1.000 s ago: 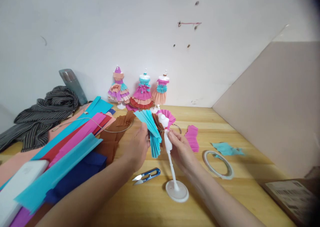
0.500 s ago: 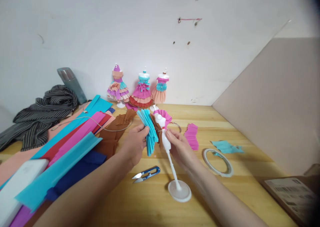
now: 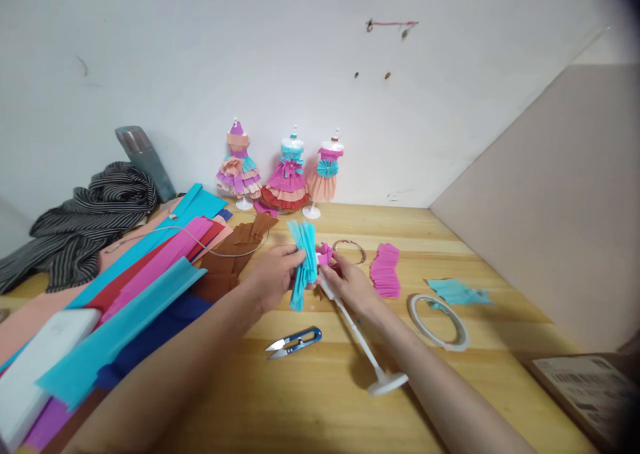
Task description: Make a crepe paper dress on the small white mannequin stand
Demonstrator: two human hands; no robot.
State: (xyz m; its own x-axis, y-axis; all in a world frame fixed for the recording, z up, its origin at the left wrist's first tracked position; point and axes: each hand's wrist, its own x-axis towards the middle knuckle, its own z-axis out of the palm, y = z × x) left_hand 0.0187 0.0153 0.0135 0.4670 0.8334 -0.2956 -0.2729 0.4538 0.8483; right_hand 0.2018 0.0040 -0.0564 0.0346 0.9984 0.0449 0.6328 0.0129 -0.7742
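Pleated turquoise crepe paper is pinched between the thumb and fingers of my left hand. My right hand is closed around the body of a small white mannequin on a stand, which leans away with its round base lifted at one edge. Bright pink paper shows at the mannequin's upper part, right beside the turquoise pleats. Most of the mannequin's torso is hidden behind my hands and the paper. Blue thread snips lie on the table below my hands.
Three dressed mini mannequins stand along the wall. To the left are stacked coloured paper sheets, a white box and a striped cloth. On the right lie a tape roll, pink paper, a turquoise scrap and a cardboard box.
The mannequin has tipped further, its top away from me and its base swinging right and up off the table. The turquoise pleats have turned more upright and moved closer to my right hand.
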